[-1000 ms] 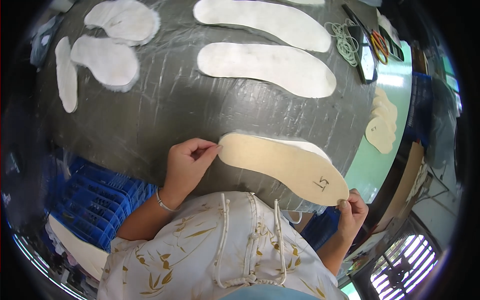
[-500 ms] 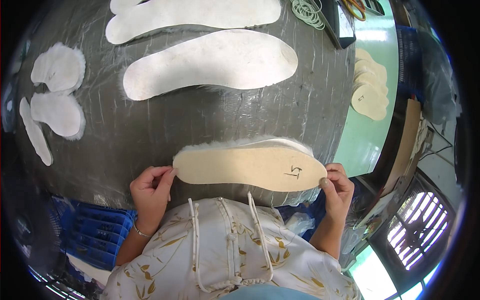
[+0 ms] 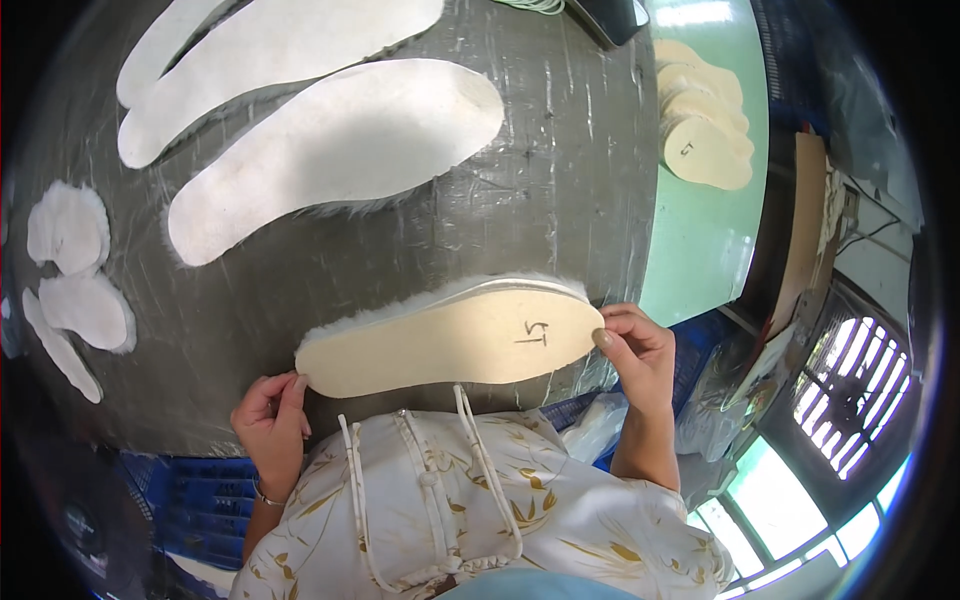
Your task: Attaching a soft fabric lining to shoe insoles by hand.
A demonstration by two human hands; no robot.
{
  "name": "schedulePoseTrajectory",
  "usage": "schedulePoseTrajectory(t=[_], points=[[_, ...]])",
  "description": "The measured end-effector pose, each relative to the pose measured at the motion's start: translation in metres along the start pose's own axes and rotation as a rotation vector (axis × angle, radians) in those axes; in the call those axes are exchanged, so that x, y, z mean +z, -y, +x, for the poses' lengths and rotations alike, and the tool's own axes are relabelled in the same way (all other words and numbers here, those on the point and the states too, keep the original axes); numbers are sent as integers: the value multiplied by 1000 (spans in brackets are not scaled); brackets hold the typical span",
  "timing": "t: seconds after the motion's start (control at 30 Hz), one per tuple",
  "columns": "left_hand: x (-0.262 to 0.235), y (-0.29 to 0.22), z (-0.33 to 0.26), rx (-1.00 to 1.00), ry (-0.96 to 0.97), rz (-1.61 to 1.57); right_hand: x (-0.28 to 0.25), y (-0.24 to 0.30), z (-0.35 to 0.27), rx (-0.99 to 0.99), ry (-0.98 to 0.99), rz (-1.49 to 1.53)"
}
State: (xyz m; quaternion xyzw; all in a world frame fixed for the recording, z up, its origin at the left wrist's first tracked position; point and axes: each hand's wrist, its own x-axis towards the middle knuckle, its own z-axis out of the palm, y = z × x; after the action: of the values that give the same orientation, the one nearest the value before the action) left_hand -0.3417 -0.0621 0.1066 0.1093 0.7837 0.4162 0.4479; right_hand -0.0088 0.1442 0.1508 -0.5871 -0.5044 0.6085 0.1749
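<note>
Between my hands is a cream insole (image 3: 440, 343) with dark handwritten marks near its right end. A white fluffy layer shows along its far edge, lying under it. My left hand (image 3: 272, 415) pinches the narrow left tip between thumb and fingers. At the wider right end, my right hand (image 3: 637, 355) grips the edge, thumb on top. Beyond them, on the dark table, lies a large white fleece insole (image 3: 340, 150), with more white insoles (image 3: 275, 50) farther back.
Small fleece pieces (image 3: 68, 228) lie at the table's left. Overlapping cream insoles (image 3: 705, 150) rest on a pale green surface (image 3: 705, 250) to the right. A dark device (image 3: 605, 20) sits at the far edge, beside a green cord coil. Blue crates (image 3: 205, 505) stand below the table's near left edge.
The view has swung, so the table and everything on it appear shifted left and tilted. Both hands keep hold of the cream insole's ends, and its right end now sits higher in view.
</note>
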Motion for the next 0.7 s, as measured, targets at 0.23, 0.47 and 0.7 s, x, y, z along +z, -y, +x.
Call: schedulePoseTrajectory(t=[0.23,0.47,0.7], points=[[-2,0,-3,-72,-28,73,-1,-4,4,7,-13,-1],[1,7,-2,-23,-92,41,-2,-10,7,3,-11,8],[-2,9,-3,1,-86,47,-2,-15,11,-52,-6,11]])
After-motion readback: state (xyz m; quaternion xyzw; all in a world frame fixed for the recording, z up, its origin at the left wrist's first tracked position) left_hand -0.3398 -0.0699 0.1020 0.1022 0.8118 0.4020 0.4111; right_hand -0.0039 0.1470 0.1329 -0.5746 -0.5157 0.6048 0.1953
